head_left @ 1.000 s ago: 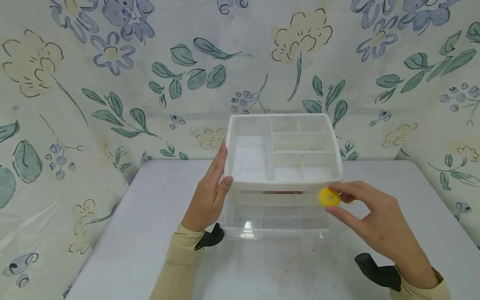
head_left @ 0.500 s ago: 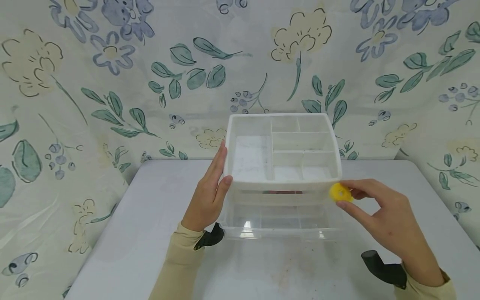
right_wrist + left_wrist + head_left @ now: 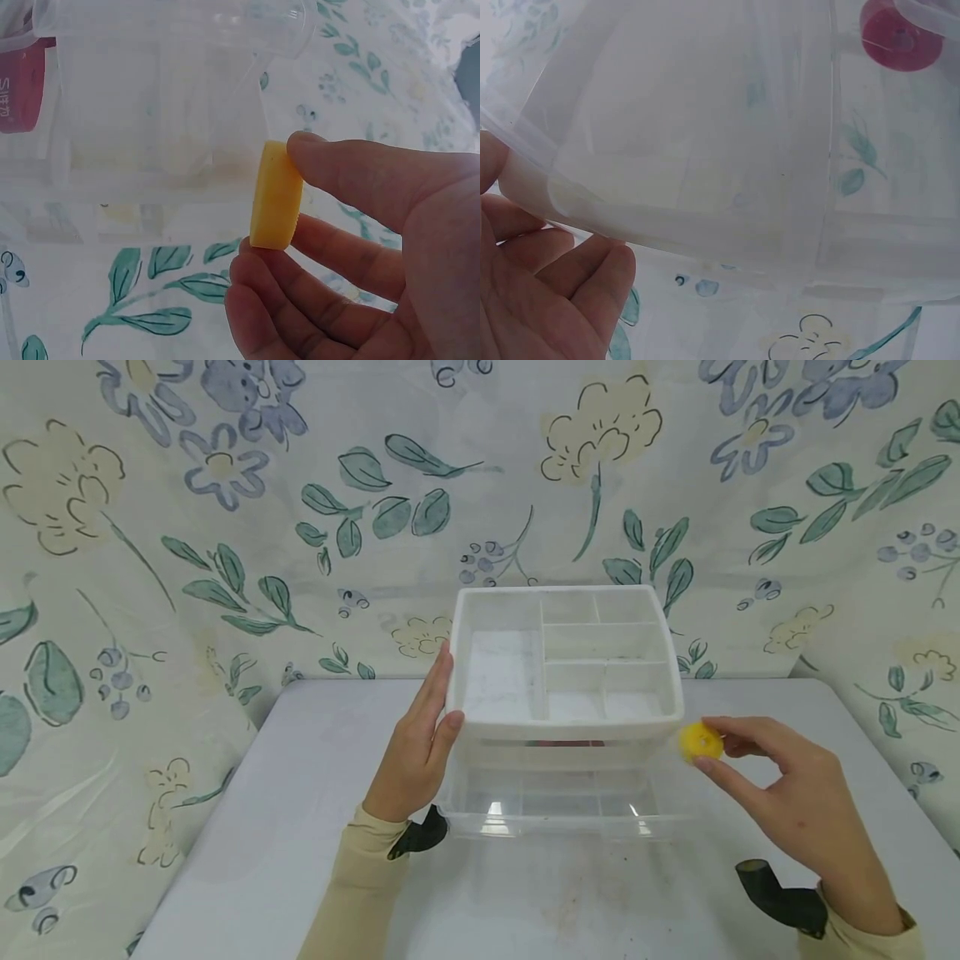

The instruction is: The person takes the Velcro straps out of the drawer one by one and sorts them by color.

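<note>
My right hand (image 3: 795, 793) pinches a small round yellow disc (image 3: 701, 742) between thumb and fingers, off the right front corner of a white plastic organizer (image 3: 570, 724). Seen edge-on in the right wrist view, the yellow disc (image 3: 276, 196) is thick and partly ridged. The organizer has a divided top tray and, below it, a clear drawer (image 3: 558, 825) standing pulled out. My left hand (image 3: 412, 743) rests along the organizer's left side, fingers extended, thumb at the front corner. Through the clear plastic, a red round object (image 3: 901, 37) shows; its kind is unclear.
The organizer stands on a white table (image 3: 330, 827) with some small specks in front of it. Flower-patterned cloth (image 3: 345, 552) hangs behind the table and along its sides. A black wrist mount (image 3: 780, 897) sticks out from my right wrist, another at my left.
My right hand has moved to the right with the yellow disc, from in front of the drawer to beyond the organizer's right edge. My left hand stays in place.
</note>
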`<state>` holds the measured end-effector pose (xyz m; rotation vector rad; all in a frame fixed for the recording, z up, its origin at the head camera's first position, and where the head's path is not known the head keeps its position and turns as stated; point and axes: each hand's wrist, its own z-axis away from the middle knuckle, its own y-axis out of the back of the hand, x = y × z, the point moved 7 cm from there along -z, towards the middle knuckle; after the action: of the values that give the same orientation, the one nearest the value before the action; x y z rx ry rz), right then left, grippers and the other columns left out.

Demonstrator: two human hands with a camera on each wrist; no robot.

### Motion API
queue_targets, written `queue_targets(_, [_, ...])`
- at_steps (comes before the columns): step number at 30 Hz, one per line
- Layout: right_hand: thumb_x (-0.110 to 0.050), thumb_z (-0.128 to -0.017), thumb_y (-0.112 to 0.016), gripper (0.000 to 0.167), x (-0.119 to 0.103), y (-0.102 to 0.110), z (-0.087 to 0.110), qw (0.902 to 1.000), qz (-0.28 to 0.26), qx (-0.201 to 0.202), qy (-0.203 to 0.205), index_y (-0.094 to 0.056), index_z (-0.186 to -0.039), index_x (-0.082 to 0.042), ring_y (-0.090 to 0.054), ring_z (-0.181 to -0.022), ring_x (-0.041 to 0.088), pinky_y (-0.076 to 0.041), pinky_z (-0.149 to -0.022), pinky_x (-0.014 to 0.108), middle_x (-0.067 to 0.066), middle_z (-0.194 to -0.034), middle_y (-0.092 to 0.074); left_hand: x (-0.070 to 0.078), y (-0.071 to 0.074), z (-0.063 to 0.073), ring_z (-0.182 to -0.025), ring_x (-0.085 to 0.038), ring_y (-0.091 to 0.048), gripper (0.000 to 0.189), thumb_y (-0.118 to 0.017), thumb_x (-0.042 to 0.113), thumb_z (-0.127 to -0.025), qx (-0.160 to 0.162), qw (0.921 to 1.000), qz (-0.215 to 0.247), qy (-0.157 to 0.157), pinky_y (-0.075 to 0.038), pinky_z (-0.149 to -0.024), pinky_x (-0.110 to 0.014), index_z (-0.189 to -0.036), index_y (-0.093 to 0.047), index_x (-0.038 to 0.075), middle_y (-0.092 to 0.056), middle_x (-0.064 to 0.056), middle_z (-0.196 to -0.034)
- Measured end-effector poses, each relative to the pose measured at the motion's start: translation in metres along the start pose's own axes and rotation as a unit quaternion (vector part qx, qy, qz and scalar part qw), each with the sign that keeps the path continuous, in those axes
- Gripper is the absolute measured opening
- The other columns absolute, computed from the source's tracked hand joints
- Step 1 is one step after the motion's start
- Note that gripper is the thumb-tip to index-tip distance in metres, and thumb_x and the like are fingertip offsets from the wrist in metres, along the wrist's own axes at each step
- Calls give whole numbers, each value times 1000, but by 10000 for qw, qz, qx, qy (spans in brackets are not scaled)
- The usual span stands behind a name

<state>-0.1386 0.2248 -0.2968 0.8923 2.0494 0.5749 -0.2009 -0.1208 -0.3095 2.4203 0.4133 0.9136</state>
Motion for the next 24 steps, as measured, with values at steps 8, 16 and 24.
queue_targets(8, [-1,-75,-87,49,10,4,0,9999,-13,152,-75,-71,-121,-6,-51,-93,-10,-35,-87,-2,11,-112,-72,1,0,-1,-153,-26,-18,65,-35,40,-110,53,10000,-51,-44,-18,-122,-34,-161,-17,4,-14,-9,-168])
queue_targets(16, [-5,-77,-86,47,17,2,-1,9994,225,209,-132,-71,-122,-4,-55,-90,1,-35,-85,-1,12,-110,-72,2,0,0,-153,-26,-17,65,-35,39,-110,60,10000,-20,-47,-18,-122,-33,-160,-17,2,-16,-14,-167])
queue_targets(24, [-10,-84,-82,43,35,-6,-3,9984,347,94,-439,-69,-124,-2,-63,-92,29,-33,-82,0,17,-113,-70,3,1,-1,-153,-26,-18,65,-34,42,-110,30,10000,-53,-20,-19,-122,-34,-160,-18,3,-15,-12,-167])
